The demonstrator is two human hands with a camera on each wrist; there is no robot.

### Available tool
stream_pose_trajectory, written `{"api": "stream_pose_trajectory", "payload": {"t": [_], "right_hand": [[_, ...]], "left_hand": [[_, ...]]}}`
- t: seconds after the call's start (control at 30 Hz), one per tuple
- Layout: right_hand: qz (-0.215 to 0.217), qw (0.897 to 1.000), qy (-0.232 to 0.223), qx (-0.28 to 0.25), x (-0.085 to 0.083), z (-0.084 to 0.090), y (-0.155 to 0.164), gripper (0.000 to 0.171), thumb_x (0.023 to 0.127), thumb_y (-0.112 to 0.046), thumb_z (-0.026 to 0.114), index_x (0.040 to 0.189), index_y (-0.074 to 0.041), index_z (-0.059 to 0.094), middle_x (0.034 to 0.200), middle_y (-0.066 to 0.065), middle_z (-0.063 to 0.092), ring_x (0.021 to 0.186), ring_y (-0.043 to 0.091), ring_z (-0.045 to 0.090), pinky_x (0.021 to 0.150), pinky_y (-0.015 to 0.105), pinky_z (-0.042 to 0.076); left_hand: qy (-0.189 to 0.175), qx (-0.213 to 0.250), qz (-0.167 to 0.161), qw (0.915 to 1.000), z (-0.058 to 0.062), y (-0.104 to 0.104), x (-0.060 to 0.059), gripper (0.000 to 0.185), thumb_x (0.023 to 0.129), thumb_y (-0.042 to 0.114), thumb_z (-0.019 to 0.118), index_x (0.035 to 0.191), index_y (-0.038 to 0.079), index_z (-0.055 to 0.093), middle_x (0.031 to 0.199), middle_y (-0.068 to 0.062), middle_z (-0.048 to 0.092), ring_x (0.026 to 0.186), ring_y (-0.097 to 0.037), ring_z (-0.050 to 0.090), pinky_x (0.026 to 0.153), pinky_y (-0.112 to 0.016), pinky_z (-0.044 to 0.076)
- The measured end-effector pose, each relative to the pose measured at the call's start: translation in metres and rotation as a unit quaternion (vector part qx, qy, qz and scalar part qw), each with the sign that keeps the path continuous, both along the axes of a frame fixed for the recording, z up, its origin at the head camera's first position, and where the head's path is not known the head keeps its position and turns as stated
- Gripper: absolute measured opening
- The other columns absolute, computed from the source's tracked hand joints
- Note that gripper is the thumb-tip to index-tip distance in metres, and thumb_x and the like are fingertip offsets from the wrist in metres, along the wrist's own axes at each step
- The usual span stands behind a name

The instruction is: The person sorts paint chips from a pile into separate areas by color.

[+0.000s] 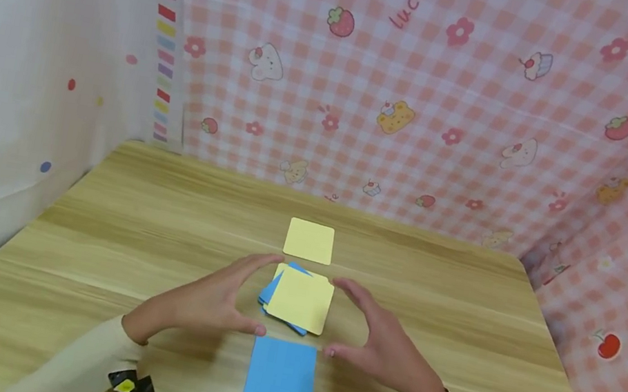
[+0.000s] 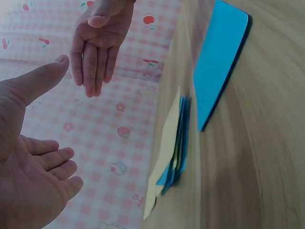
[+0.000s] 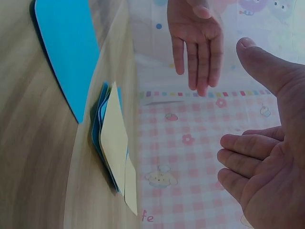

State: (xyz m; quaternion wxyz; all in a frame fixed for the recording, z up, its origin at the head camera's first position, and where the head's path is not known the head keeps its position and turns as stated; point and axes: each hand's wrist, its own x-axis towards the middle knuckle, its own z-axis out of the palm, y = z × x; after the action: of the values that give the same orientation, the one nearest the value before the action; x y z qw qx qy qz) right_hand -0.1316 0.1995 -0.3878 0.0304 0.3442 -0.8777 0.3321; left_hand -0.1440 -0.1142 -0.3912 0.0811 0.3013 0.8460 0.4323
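Observation:
A loose pile of yellow and blue square cards lies mid-table, with a yellow card (image 1: 300,300) on top and blue corners poking out beneath it. Behind the pile lies a single yellow card (image 1: 309,241); in front of it is a blue card (image 1: 281,378), seemingly a thicker stack in the left wrist view. My left hand (image 1: 208,296) hovers to the left of the pile and my right hand (image 1: 383,338) to its right. Both have thumb and fingers spread, palms facing each other. Neither holds anything.
The wooden table (image 1: 113,224) carries the cards along its middle line. A pink checked cloth (image 1: 372,80) hangs behind its far edge and along the right side. A white printed cloth (image 1: 33,34) hangs on the left.

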Motion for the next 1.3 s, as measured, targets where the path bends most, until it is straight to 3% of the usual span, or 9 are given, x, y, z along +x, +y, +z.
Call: {"api": "stream_pose_trajectory", "payload": {"t": [0.3,0.53,0.77,1.1,1.3], "right_hand": [[-0.014,1.000,-0.010,-0.002,-0.011,-0.004,0.007,0.095,0.077,-0.020,0.090,0.155,-0.011,0.036,0.156,0.009,0.045,0.140,0.031,0.046,0.108,0.055,0.043],[-0.022,1.000,-0.022,-0.002,-0.020,-0.005,0.009,0.096,0.077,-0.020,0.090,0.156,-0.013,0.035,0.156,0.009,0.044,0.141,0.031,0.045,0.108,0.054,0.043],[-0.024,0.999,-0.027,0.004,-0.032,-0.009,0.010,0.096,0.077,-0.022,0.091,0.155,-0.010,0.035,0.156,0.010,0.045,0.141,0.031,0.045,0.109,0.053,0.043],[-0.020,0.993,-0.118,0.019,-0.043,-0.032,0.011,0.102,0.078,-0.027,0.090,0.159,-0.015,0.030,0.161,0.005,0.036,0.144,0.032,0.040,0.111,0.055,0.039],[-0.025,0.991,-0.127,0.040,-0.048,-0.042,0.005,0.105,0.076,-0.031,0.091,0.159,-0.011,0.029,0.161,0.007,0.035,0.145,0.029,0.038,0.114,0.052,0.036]], "left_hand": [[-0.037,0.012,0.003,0.9992,-0.009,-0.001,-0.016,0.100,0.080,0.033,0.088,0.159,0.021,0.027,0.164,-0.005,0.028,0.150,-0.032,0.025,0.116,-0.062,0.028],[-0.025,0.018,-0.017,0.9994,-0.019,-0.001,-0.032,0.101,0.080,0.026,0.088,0.160,0.015,0.026,0.163,-0.010,0.029,0.150,-0.037,0.025,0.117,-0.062,0.027],[-0.044,0.020,-0.020,0.9986,-0.028,-0.001,-0.046,0.101,0.079,0.023,0.089,0.159,0.017,0.027,0.164,-0.009,0.026,0.149,-0.042,0.026,0.118,-0.058,0.028],[-0.086,0.019,-0.048,0.9950,-0.040,0.003,-0.061,0.100,0.081,0.026,0.088,0.160,0.015,0.027,0.166,-0.006,0.023,0.149,-0.045,0.024,0.117,-0.062,0.028],[-0.102,0.000,-0.058,0.9931,-0.047,0.006,-0.068,0.103,0.081,0.029,0.087,0.161,0.015,0.023,0.168,-0.009,0.017,0.151,-0.041,0.019,0.118,-0.062,0.023]]}}
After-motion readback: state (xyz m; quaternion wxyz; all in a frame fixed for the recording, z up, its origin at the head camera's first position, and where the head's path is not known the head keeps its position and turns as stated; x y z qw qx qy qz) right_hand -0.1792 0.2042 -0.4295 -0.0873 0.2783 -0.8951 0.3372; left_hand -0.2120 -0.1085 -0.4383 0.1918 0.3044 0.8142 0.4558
